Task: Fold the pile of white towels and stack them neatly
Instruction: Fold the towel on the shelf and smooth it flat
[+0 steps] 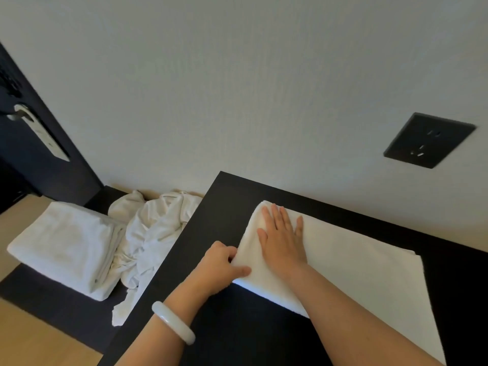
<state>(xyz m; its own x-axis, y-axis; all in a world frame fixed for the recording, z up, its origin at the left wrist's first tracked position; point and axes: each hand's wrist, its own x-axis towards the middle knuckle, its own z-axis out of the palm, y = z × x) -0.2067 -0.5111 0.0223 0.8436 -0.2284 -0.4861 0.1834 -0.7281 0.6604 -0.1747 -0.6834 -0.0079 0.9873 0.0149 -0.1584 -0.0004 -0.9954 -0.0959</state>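
Observation:
A white towel [356, 265] lies spread on the dark table [224, 207], its left end folded over. My right hand [281, 237] presses flat on that folded end with fingers straight. My left hand [220, 262] pinches the folded edge at the towel's near left corner, thumb on top. To the left, on a lower dark surface, sits a stack of folded white towels [66, 244]. Beside it lies a crumpled pile of unfolded white towels [155, 228].
The wall rises right behind the table, with a black power socket [427, 140] on it. A dark door with a metal handle [18, 114] stands at the far left. Light wooden floor [31, 339] shows at the bottom left.

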